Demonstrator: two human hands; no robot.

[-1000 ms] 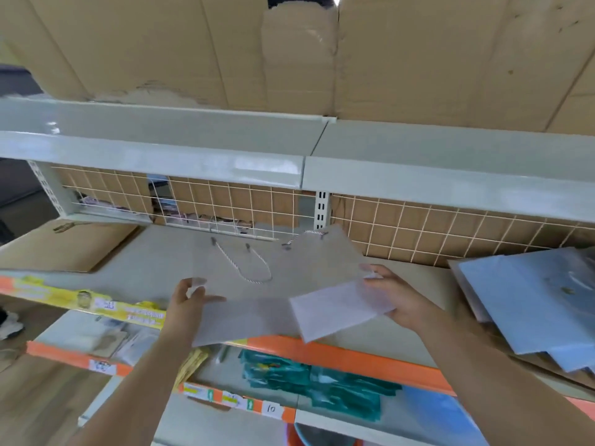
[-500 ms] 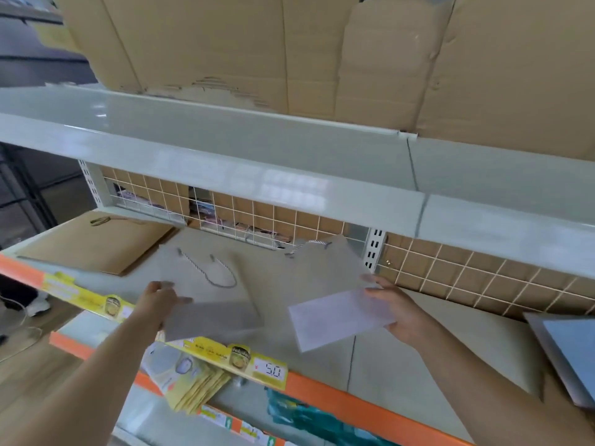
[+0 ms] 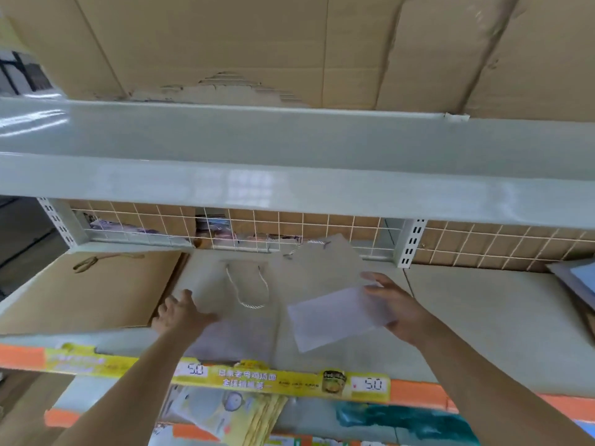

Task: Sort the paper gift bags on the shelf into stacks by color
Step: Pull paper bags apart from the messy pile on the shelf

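Observation:
Two pale grey paper gift bags lie flat on the grey shelf (image 3: 489, 317). The nearer grey bag (image 3: 235, 320) has a white rope handle, and my left hand (image 3: 180, 312) grips its left edge. A second grey bag (image 3: 318, 272) lies partly under it, angled toward the wire back. My right hand (image 3: 396, 305) holds that bag's folded white bottom flap (image 3: 335, 318). A stack of brown paper bags (image 3: 93, 291) lies at the left of the shelf. The corner of the blue bags (image 3: 579, 278) shows at the far right edge.
A wire grid back panel (image 3: 289, 233) closes the rear, with a white upright (image 3: 409, 243). The upper shelf (image 3: 289, 181) overhangs closely. Orange and yellow price strips (image 3: 283, 381) line the front edge. Yellow packets (image 3: 235, 416) and teal goods (image 3: 402, 420) lie on the shelf below.
The view has swung left, so the brown stack fills more of the left and the blue bags slid nearly out at the right. Both hands carried the grey bags leftward toward the brown stack.

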